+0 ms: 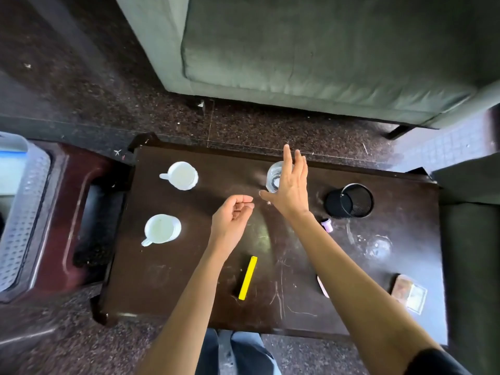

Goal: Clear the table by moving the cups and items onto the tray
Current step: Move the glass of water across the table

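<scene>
Two white cups stand on the left of the dark wooden table (167, 280): one at the back (182, 175), one nearer (161, 229). A clear glass (274, 175) stands at the back middle. My right hand (290, 189) hovers over it with fingers spread, and the glass sits in the gap between thumb and forefinger, not gripped. My left hand (232, 216) hangs above the table's middle, loosely curled and holding nothing. A dark red tray (73, 185) with cut-out handles lies left of the table.
A black mesh pen holder (350, 201), a small purple item (327, 224), a second clear glass (378, 246), a yellow bar (248, 277), a pink item (322, 286) and a wallet-like item (410, 292) lie on the table. A grey sofa (311, 50) stands behind, a grey basket (21, 212) far left.
</scene>
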